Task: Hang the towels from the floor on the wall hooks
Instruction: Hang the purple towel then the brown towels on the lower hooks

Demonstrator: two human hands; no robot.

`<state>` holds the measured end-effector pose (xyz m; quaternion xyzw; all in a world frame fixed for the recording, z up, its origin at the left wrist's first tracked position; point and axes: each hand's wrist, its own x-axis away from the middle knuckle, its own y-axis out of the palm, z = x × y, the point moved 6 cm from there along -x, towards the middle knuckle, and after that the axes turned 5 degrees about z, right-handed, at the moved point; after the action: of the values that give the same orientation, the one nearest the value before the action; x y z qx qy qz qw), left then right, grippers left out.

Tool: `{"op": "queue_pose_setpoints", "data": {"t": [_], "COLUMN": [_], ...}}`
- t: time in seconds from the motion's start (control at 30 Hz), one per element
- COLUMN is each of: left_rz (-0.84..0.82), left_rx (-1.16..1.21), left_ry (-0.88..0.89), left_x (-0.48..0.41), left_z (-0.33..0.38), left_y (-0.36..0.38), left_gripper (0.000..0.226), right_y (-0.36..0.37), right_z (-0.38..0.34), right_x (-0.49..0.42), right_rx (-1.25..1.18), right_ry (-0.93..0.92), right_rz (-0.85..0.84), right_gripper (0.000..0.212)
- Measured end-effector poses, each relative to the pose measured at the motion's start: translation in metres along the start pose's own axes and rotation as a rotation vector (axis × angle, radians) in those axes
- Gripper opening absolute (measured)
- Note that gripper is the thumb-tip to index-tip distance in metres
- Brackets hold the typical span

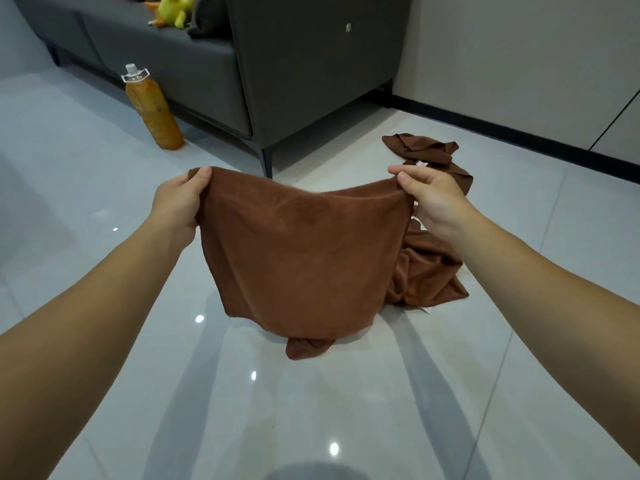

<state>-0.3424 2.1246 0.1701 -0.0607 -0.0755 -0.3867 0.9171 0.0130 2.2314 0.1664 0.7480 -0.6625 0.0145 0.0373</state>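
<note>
The brown towel [304, 244] is hanging spread out in front of the person, up off the tiles for most of its length, with its bottom tail seemingly dragging on the glossy floor [104, 168]. The left hand [180, 202] is pinching one top corner, fingers curled over the hem, and the right hand [433, 199] is pinching the other, thumb on top, so the upper edge is sagging in a soft curve between them. That sag suggests how it will handle: light, limp, plush cloth that is neither stiff nor fragile and is likely to fold wherever it is not supported. The corners and top hem look like the right places to hold, since a grip mid-cloth would probably just bunch it up. Just beside it, to the right, a crumpled towel [433, 271] is lying in a heap, and a third towel [419, 148] is sprawling farther off, near the wall [519, 46]; whether those two are touching behind the right hand is hard to tell. Beyond them, a dark sofa [304, 81] is standing on thin legs, an orange bottle [154, 112] is standing at its foot, and a yellow-green plush toy [173, 12] is sitting on the cushion. No hooks are showing in this view.
</note>
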Motion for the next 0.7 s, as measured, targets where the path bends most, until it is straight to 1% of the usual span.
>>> {"op": "queue_pose_setpoints", "data": {"t": [0.03, 0.1, 0.13, 0.17, 0.23, 0.27, 0.33, 0.4, 0.47, 0.53, 0.6, 0.7], "left_rz": [0.023, 0.073, 0.092, 0.109, 0.13, 0.134, 0.137, 0.126, 0.115, 0.095, 0.07, 0.04], "left_rx": [0.023, 0.017, -0.008, -0.042, -0.114, -0.147, -0.245, -0.393, -0.448, -0.39, -0.317, -0.292], "left_ry": [0.003, 0.026, 0.041, 0.056, 0.086, 0.108, 0.162, 0.22, 0.273, 0.286, 0.28, 0.328], "left_x": [-0.001, -0.005, -0.007, -0.008, -0.012, -0.015, -0.019, -0.021, -0.023, -0.025, -0.028, -0.031], "left_z": [0.004, 0.013, 0.018, 0.023, 0.031, 0.036, 0.046, 0.057, 0.069, 0.079, 0.083, 0.087], "left_y": [-0.002, -0.007, -0.009, -0.011, -0.015, -0.017, -0.02, -0.02, -0.02, -0.023, -0.025, -0.026], "left_gripper": [0.038, 0.037, 0.037, 0.037, 0.039, 0.039, 0.04, 0.039, 0.04, 0.039, 0.034, 0.021], "right_y": [0.0, 0.001, 0.002, 0.004, 0.01, 0.013, 0.016, 0.018, 0.019, 0.016, 0.013, 0.01], "right_z": [-0.007, -0.022, -0.029, -0.036, -0.051, -0.057, -0.067, -0.076, -0.082, -0.084, -0.083, -0.081], "right_x": [-0.002, -0.005, -0.006, -0.007, -0.01, -0.013, -0.019, -0.024, -0.03, -0.035, -0.039, -0.04], "right_rx": [0.019, 0.087, 0.201, 0.358, 0.609, 0.676, 0.72, 0.751, 0.809, 0.818, 0.67, 0.417], "right_ry": [-0.025, -0.075, -0.121, -0.185, -0.312, -0.355, -0.395, -0.404, -0.404, -0.376, -0.312, -0.265], "right_rz": [-0.01, -0.059, -0.068, -0.057, -0.008, 0.017, 0.046, 0.05, 0.051, 0.075, 0.077, 0.057], "right_gripper": [0.023, 0.037, 0.042, 0.043, 0.035, 0.03, 0.021, 0.016, 0.013, 0.008, 0.006, 0.013]}}
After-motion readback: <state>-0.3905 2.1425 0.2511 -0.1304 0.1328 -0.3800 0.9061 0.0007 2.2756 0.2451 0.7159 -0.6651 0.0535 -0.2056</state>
